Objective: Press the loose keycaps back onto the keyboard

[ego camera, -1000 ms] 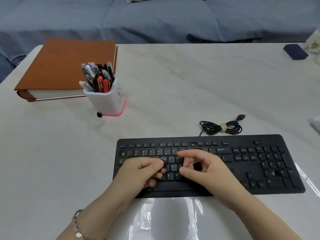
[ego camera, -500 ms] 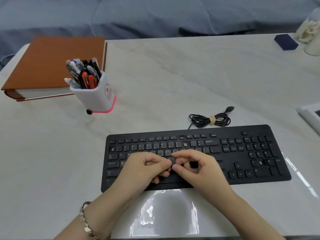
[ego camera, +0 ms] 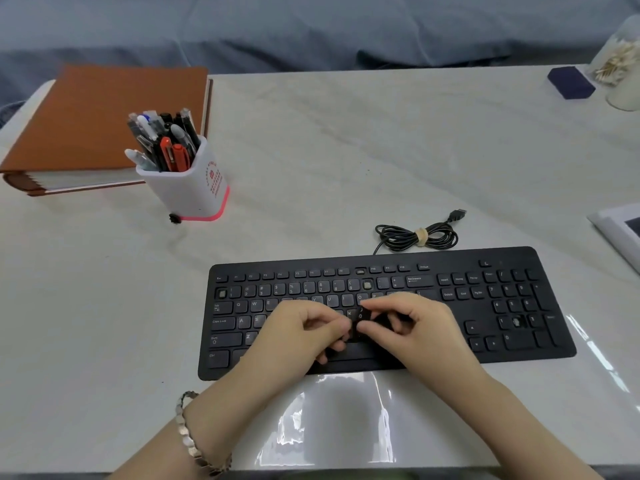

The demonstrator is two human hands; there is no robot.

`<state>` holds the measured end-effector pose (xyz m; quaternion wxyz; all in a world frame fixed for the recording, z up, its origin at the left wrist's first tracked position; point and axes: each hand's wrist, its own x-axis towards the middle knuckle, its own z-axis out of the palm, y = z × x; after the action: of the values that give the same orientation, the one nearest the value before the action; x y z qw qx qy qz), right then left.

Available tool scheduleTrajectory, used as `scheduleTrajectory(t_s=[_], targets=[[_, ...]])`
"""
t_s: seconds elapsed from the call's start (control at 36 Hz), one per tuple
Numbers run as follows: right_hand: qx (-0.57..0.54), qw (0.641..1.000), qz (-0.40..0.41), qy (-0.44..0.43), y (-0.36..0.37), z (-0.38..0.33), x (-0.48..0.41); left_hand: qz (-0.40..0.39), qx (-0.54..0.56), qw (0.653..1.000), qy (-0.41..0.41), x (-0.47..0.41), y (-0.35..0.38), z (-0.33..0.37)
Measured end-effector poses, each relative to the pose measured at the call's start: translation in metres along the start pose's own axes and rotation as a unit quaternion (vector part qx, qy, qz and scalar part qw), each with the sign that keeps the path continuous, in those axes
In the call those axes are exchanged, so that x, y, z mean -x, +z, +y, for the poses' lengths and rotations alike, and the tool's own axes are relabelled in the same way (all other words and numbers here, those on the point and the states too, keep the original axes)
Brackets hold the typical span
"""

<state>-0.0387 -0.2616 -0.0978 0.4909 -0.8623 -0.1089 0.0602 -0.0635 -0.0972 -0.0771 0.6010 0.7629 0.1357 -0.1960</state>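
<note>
A black keyboard [ego camera: 450, 258] lies on the pale table near me. Bare sockets show in its number row [ego camera: 367, 284], at its left end [ego camera: 221, 293] and on the number pad [ego camera: 516, 322]. My left hand [ego camera: 298, 334] and my right hand [ego camera: 412, 323] meet over the middle letter rows. Between their fingertips is a small black keycap [ego camera: 360, 315] marked ")" and "0". My right thumb and forefinger pinch it, and my left thumb and curled fingers hold its left side. The keys under both hands are hidden.
A white pen holder [ego camera: 183, 188] full of pens stands at the left, with a small black piece [ego camera: 175, 218] at its base. Behind it lies a brown notebook [ego camera: 104, 123]. The coiled cable [ego camera: 415, 235] is behind the keyboard. A dark blue box [ego camera: 570, 83], a jar [ego camera: 620, 64] and a white item [ego camera: 620, 230] are at the right.
My hands have drawn together over the middle of the keyboard. The keycap, first in my left fingers alone, is now held between both hands. The view has shifted a little.
</note>
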Motion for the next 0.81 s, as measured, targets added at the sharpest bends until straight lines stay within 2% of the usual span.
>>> scheduleTrajectory(t_s=[0.17, 0.31, 0.47, 0.81], targets=[[0.042, 0.997, 0.031, 0.058, -0.015, 0.008, -0.025, 0.101, 0.050, 0.994, 0.012, 0.001, -0.009, -0.009], [0.110, 0.993, -0.003, 0.034, -0.020, 0.008, -0.045, 0.169, 0.053, 0.984, 0.020, 0.003, -0.022, -0.020], [0.144, 0.985, -0.078, 0.051, -0.014, 0.011, -0.057, 0.186, 0.072, 0.980, 0.021, 0.006, -0.028, -0.029], [0.213, 0.969, -0.106, 0.061, -0.008, 0.008, -0.068, 0.204, 0.041, 0.977, 0.051, 0.011, -0.029, -0.034]])
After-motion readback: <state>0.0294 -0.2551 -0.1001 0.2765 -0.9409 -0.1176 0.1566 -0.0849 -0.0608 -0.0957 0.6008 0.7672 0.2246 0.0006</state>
